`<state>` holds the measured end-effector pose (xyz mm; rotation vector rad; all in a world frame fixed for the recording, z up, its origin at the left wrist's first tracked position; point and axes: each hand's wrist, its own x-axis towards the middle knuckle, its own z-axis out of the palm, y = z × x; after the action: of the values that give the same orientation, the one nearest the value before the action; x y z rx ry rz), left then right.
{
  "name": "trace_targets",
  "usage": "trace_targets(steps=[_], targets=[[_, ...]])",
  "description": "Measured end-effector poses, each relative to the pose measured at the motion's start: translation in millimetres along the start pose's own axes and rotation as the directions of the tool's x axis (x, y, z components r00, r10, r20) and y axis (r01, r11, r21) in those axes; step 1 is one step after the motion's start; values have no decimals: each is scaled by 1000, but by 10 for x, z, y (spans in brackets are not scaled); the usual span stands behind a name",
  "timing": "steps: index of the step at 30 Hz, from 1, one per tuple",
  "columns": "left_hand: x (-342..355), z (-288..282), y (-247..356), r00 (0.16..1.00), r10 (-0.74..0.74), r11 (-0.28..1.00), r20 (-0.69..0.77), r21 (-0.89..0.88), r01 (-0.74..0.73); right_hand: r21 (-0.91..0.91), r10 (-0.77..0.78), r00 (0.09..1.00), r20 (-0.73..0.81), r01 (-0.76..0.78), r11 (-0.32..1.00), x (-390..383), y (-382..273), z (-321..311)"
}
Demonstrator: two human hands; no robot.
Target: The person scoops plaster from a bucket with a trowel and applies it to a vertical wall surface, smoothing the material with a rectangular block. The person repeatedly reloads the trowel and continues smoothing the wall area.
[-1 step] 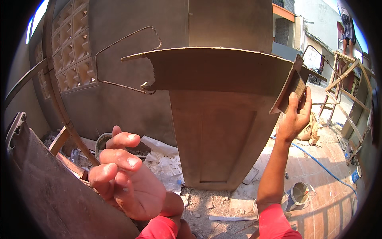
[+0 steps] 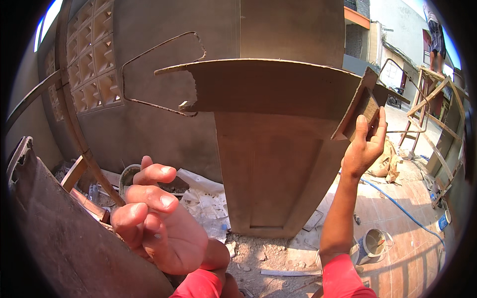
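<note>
1. The right hand [image 2: 365, 147] is gripping a float [image 2: 354, 105] between thumb and fingers.
2. The float is tilting at the brown ledge's [image 2: 268, 89] right end.
3. The left hand [image 2: 171, 228] is curling half-open, empty.

On my screen I see a brown plastering float [image 2: 352, 108] in the right hand [image 2: 366, 146]. It leans, with its top end farther right than its bottom end, and its wooden block handle [image 2: 369, 106] is by the thumb. It is at the right part of a long, grey-brown cement ledge [image 2: 268, 89], smooth in front and jagged at its left end. I can't tell if they touch.
</note>
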<state>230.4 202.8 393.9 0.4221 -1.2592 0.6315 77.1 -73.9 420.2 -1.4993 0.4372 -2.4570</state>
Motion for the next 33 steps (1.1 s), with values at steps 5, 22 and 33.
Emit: trace_targets(steps=[5, 22, 33], targets=[[68, -193, 86, 998, 15, 999, -56, 41, -13, -5, -118, 981, 152, 121, 993, -489, -552, 623], [29, -399, 186, 976, 4, 998, -218, -63, -18, 696, 97, 788, 607, -587, 415, -612, -1213, 612], [40, -202, -261, 939, -13, 1000, -344, -13, 9, 260, 133, 812, 568, -330, 908, 121, -1109, -133]])
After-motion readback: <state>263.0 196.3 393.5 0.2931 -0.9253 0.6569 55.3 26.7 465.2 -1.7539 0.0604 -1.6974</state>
